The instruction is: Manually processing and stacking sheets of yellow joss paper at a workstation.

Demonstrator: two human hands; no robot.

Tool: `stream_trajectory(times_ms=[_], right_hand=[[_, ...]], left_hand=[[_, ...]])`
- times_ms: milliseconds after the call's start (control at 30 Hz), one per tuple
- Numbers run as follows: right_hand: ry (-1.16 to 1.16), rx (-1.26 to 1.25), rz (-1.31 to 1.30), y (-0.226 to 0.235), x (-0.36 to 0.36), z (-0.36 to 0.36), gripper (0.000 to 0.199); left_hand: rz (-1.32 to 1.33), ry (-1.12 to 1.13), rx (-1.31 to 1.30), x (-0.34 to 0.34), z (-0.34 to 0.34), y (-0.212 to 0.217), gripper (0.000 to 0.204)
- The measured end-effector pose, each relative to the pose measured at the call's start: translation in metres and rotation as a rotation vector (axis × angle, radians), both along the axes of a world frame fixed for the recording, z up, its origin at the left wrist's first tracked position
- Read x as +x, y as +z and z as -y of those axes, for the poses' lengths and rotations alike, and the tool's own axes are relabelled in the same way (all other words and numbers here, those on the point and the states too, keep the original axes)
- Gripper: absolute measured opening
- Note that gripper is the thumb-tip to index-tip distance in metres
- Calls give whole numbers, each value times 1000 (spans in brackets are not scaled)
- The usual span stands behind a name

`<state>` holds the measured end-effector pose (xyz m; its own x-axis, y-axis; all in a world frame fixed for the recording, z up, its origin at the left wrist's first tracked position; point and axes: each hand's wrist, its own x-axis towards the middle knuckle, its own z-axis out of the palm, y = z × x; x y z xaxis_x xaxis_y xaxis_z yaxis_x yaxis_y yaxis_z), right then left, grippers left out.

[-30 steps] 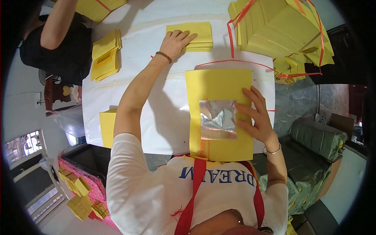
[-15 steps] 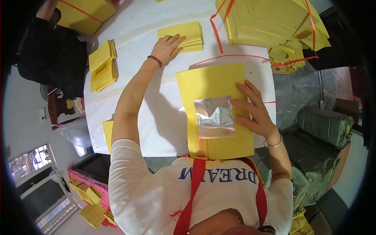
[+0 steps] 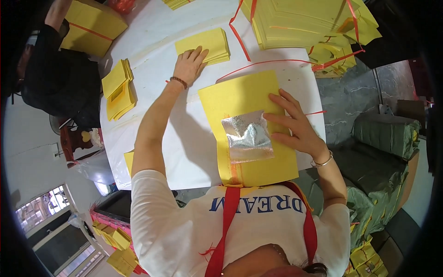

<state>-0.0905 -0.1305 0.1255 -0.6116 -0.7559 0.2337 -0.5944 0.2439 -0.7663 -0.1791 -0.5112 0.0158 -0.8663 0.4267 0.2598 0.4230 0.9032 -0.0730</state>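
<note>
A large yellow paper sheet [image 3: 240, 90] lies at the table's near edge, with a crinkled silver foil square [image 3: 248, 137] on it and an orange-red streak beside and below the foil. On the sheet's right side rests my right hand [image 3: 295, 124], fingers spread, fingertips close to the foil. Farther off to the left, my left hand [image 3: 190, 65] reaches to a small stack of folded yellow papers [image 3: 210, 41]. Its outstretched fingers lie over the stack's near left edge, and the thumb side is partly hidden. Neither hand appears to grip anything.
The white-covered table [image 3: 184, 152] also bears folded yellow papers [image 3: 119, 87] at left and a tall yellow paper pile [image 3: 295, 23] at far right. Red strapping [image 3: 265, 62] crosses the tabletop. A person in black [image 3: 60, 78] is at the far left; green wrapped bales [image 3: 385, 134] stand at right.
The whole view has shifted slightly. My left hand's fingers have drawn back a little toward the stack's near left edge. The right hand stays on the sheet, in nearly the same place.
</note>
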Motion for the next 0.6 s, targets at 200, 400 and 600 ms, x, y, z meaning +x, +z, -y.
stream_trajectory(times_ms=[200, 400, 600], right_hand=[[-3, -7, -41, -1, 0, 2, 41], [-8, -9, -55, 4, 0, -1, 42], [14, -37, -60, 19, 7, -10, 42]], left_hand=[[-49, 51, -35, 6, -3, -6, 51], [172, 36, -105, -5, 2, 24, 60], [170, 40, -123, -1, 3, 40, 60]])
